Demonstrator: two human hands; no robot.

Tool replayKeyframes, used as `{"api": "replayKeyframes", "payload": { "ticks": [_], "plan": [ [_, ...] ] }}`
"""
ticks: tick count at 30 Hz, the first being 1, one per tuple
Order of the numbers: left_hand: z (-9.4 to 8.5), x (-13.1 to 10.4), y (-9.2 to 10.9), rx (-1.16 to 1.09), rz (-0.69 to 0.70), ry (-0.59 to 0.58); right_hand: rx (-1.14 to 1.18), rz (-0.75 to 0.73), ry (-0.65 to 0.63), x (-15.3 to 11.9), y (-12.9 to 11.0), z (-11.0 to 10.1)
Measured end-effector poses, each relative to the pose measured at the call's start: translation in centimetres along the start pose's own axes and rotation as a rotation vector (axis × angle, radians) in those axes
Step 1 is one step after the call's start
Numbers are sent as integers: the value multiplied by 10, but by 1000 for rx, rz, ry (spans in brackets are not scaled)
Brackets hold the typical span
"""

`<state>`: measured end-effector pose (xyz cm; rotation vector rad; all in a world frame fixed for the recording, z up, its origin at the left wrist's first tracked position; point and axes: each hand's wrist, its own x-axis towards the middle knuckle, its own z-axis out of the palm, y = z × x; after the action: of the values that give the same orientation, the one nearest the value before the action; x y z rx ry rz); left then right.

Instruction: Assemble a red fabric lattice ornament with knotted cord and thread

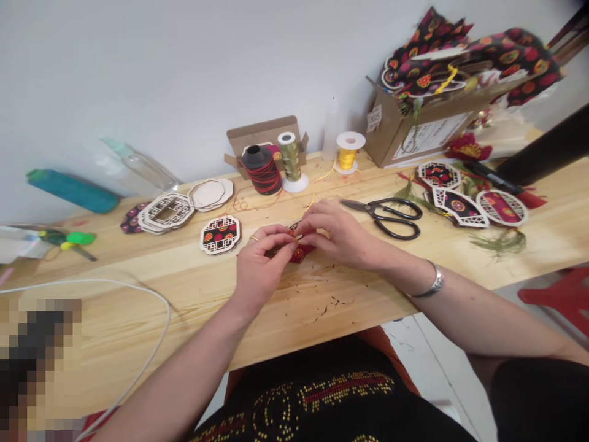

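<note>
My left hand (265, 261) and my right hand (334, 236) meet over the wooden table (193, 319), fingertips pinched together. Between and below them shows a small dark red patterned piece (300, 253), largely hidden by the fingers. Both hands appear to grip it. A yellow thread runs from near my right fingers toward the yellow spool (347, 153). To the left of my hands lies an octagonal ornament (221, 235) with a cream lattice frame over red and black cloth. Black-handled scissors (391, 215) rest to the right of my right hand.
Behind stand a black-and-red thread cone (261, 169) and a gold spool (289, 161). Frames (168, 212) lie left, beyond them a teal cone (73, 190). At the right are a full cardboard box (396, 126) and ornaments (460, 207). A white cable (168, 313) crosses the left.
</note>
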<state>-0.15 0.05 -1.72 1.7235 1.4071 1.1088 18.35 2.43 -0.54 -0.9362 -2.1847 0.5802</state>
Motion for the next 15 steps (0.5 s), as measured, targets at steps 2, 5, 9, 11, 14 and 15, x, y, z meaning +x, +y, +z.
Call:
{"api": "replayKeyframes", "payload": {
  "ticks": [2, 5, 9, 11, 14, 15],
  "plan": [
    [1, -1, 0, 36, 47, 3, -1, -4, -14, 0, 0, 0],
    [4, -3, -1, 77, 134, 4, -30, 11, -53, 1, -1, 0],
    [5, -4, -3, 112, 198, -24, -73, 58, -119, 2, -2, -1],
    [5, -4, -3, 128, 198, -44, -85, 84, -138, 3, -2, -2],
    [5, -4, -3, 139, 191, -65, -93, 120, -158, 3, -3, -3],
    [5, -4, -3, 141, 189, -69, -94, 129, -164, 3, -3, -3]
  ]
}}
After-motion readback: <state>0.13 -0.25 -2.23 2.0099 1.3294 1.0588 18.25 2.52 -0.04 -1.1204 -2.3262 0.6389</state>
